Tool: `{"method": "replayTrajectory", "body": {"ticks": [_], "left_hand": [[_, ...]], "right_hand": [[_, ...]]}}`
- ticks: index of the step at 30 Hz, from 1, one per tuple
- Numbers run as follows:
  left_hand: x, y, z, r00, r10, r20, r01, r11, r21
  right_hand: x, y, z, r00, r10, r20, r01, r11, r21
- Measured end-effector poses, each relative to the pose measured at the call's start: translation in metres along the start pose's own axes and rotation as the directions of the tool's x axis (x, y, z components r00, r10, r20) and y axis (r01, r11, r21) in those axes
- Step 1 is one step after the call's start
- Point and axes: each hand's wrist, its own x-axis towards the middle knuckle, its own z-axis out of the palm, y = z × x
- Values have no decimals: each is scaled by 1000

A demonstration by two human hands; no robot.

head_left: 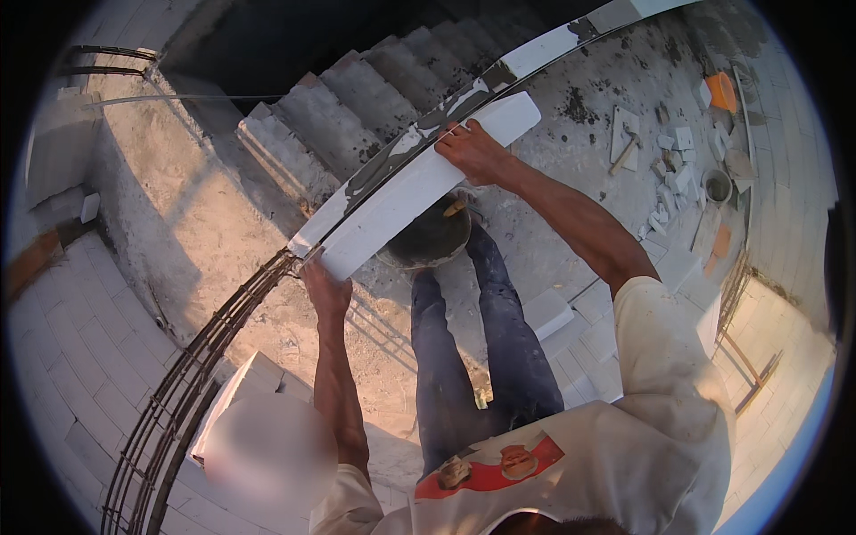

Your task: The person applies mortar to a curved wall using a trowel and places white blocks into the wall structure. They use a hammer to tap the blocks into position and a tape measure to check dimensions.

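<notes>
Long block (401, 205): pale, matt, chalky masonry, smooth on its broad face
Mortar (370, 174): grey cement, smeared and uneven, dull
Rods (207, 337): dark metal bars, dull and rough-looking
Stairs (357, 98): raw concrete, coarse, matt, with rough edges
Floor (571, 134): gritty cement, dusty, blotched with dark spatter
Basin (419, 259): dark and dull; plastic or rubber, cannot tell which
Hammer (621, 157): wooden-looking handle, dull metal-looking head
Orange bucket (721, 92): smooth plastic by its look
Broken pieces (673, 183): white, matt masonry with jagged edges
Trousers (446, 357): dark woven cloth, dusty and stained
Shirt (615, 446): soft, matt, pale cloth with a coloured print
</notes>
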Motion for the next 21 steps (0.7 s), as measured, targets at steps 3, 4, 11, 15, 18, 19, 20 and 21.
{"method": "replayTrajectory", "body": {"ticks": [3, 4, 11, 15, 18, 19, 20, 21], "left_hand": [[20, -14, 21, 997, 46, -58, -44, 999, 28], [30, -13, 29, 994, 63, -91, -61, 998, 29], [67, -17, 71, 991, 23, -135, -29, 999, -43], [79, -11, 78, 995, -58, -84, 53, 997, -57], [86, -15, 86, 993, -33, -112, 28, 999, -44], [89, -16, 88, 993, -40, -107, 37, 999, -32], [90, -17, 90, 994, -50, -101, 48, 999, -19], [93, -16, 88, 995, -49, -90, 46, 998, -36]], "right_hand": [[36, 25, 23, 998, -27, 53, 28, 1000, -11], [43, 33, 32, 998, -33, 50, 34, 999, -28], [67, 68, 69, 996, -86, 23, 87, 996, -19], [74, 80, 74, 993, -105, 60, 105, 994, 8], [78, 87, 75, 994, -104, 42, 102, 994, 36], [79, 88, 78, 994, -97, 54, 95, 995, 33], [79, 92, 81, 994, -90, 67, 89, 996, 32], [80, 94, 84, 994, -83, 78, 81, 996, 31]]}}
